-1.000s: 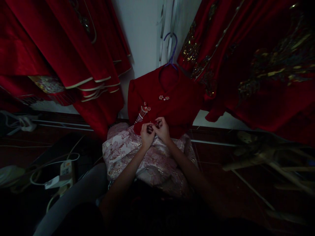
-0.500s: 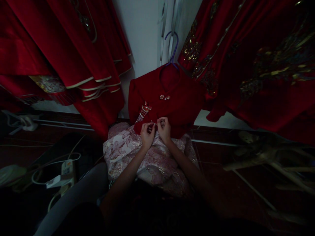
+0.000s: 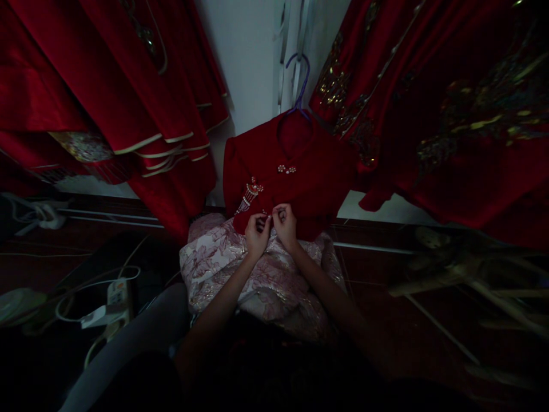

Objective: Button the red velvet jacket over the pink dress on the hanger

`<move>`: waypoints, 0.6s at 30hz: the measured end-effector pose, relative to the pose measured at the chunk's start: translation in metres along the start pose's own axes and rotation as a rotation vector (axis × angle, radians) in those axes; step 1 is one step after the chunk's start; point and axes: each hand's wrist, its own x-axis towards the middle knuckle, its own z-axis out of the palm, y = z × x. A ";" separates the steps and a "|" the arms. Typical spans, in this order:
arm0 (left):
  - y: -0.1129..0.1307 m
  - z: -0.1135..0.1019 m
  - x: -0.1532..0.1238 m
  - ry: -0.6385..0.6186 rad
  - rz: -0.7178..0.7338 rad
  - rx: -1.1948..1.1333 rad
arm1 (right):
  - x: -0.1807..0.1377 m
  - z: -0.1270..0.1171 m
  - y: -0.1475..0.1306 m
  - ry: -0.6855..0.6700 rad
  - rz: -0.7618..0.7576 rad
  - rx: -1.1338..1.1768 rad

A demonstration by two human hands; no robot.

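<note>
A short red jacket hangs from a purple hanger, its lower part resting over pale pink floral fabric. Near its lower front edge, my left hand and my right hand are pinched close together, fingertips nearly meeting. A small pearl-beaded fastener shows partly between them; the fingers cover most of it. Higher on the front sits another pearl-beaded fastener. Left of it is a beaded tassel ornament.
Red garments with pale piping hang on the left; sequined red garments hang on the right. A power strip with white cables lies at lower left. A wooden frame stands at right, blurred and dim.
Both hands stay at the same place on the jacket with small finger shifts. Fewer beads show between the fingertips now, and some beads show just above my left fingers.
</note>
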 end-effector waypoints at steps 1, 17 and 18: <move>0.000 0.000 0.000 -0.003 -0.010 -0.014 | 0.000 0.000 0.000 0.000 -0.004 0.009; 0.006 -0.005 0.054 -0.100 -0.138 -0.286 | -0.001 0.000 0.004 0.036 -0.013 0.047; 0.007 -0.005 0.065 -0.074 -0.160 -0.317 | -0.001 0.000 0.005 0.049 -0.019 0.050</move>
